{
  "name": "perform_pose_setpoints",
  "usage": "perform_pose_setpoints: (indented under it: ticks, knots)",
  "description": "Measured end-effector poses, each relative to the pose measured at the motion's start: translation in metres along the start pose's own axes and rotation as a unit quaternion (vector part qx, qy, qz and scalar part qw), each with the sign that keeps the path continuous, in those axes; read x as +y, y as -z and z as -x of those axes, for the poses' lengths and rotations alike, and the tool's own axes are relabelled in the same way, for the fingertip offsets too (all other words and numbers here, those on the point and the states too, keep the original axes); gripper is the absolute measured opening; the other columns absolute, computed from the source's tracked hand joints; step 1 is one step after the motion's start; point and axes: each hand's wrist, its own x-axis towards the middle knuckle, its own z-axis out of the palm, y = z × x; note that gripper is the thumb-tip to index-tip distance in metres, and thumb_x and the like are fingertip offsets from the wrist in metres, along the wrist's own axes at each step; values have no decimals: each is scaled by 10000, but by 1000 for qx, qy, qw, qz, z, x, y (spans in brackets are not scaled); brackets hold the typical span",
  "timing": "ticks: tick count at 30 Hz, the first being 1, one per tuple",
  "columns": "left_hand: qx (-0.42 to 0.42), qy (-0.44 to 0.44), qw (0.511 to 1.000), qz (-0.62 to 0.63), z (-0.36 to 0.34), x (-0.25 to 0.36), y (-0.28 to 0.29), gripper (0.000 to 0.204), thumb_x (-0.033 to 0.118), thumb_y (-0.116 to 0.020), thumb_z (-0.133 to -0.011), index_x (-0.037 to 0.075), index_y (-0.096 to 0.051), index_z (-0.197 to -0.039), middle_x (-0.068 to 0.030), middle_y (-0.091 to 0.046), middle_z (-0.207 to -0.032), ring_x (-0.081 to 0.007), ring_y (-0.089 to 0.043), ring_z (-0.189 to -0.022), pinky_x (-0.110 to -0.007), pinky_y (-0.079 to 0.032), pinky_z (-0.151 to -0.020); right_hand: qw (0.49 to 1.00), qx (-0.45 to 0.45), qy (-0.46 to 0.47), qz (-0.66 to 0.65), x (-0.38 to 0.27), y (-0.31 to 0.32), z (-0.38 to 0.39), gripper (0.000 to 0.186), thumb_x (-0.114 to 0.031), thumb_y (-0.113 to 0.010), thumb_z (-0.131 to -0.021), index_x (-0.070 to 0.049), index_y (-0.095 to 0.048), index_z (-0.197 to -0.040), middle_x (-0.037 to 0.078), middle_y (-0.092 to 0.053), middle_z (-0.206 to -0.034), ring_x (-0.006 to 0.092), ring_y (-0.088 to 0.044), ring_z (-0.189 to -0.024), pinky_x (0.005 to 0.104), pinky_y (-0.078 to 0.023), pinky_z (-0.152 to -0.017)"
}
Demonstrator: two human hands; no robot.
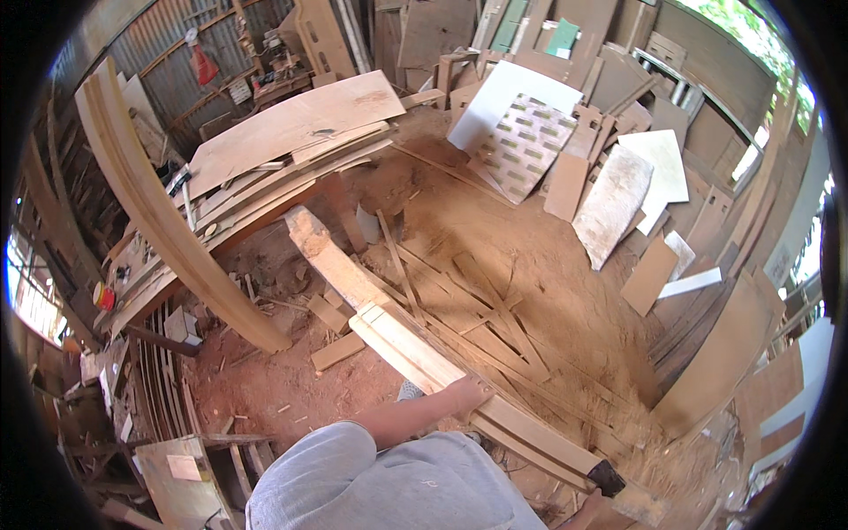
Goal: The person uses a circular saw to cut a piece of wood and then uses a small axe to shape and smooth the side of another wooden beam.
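A long pale wooden beam (pixel 406 346) runs slantwise in front of me, from a rough timber piece (pixel 329 256) down to the lower right. My left hand (pixel 468 395) is closed over the beam's middle, fingers wrapped on its edge. At the lower right end of the beam is a dark, black-looking piece (pixel 607 477) whose kind I cannot make out. Just below it, my right hand (pixel 594 505) comes in close to the beam's end. Its fingers are mostly hidden.
A workbench (pixel 152 291) stacked with boards stands at the left, with a tall curved plank (pixel 159 212) leaning across it. Offcuts (pixel 340 352) and strips litter the dirt floor. Panels, including a white board (pixel 481 110) and a patterned sheet (pixel 530 141), lean at the back and right.
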Motion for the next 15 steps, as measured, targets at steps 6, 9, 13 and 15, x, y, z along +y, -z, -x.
perform_pose_setpoints:
  ticks: [6,9,13,15]
  knots:
    - [-106,4,987,119,4,-91,22,1162,512,-904,-663,94,-368,-1606,-208,-415,-1604,-371,-447,-1450,-484,-356,-1201,994,8,32,103,-56,-13,23,631,-424,-772,-882,115,-683,-1198,215,-761,-1095,350,-719,-1022,465,-545,-918]
    - [-64,1,992,110,17,-139,21,1151,600,-878,-669,140,-401,-1609,-196,-460,-1595,-372,-545,-1370,-444,-435,-1144,989,-1,55,138,-93,-35,40,625,-418,-771,-880,115,-684,-1194,216,-762,-1087,354,-721,-1015,468,-546,-913]
    - [-109,91,972,189,46,-195,50,903,680,-823,-693,147,-658,-1403,-153,-707,-1316,-340,-649,-1246,-454,-500,-1061,981,-14,96,168,-130,-65,65,615,-409,-769,-878,116,-686,-1187,217,-764,-1076,359,-722,-1005,472,-547,-907]
    - [-56,143,972,180,60,-215,50,827,642,-850,-677,151,-703,-1326,-139,-730,-1255,-330,-676,-1193,-458,-516,-1032,976,-21,116,183,-149,-79,79,611,-405,-768,-876,116,-686,-1184,218,-765,-1071,362,-723,-1000,474,-548,-903]
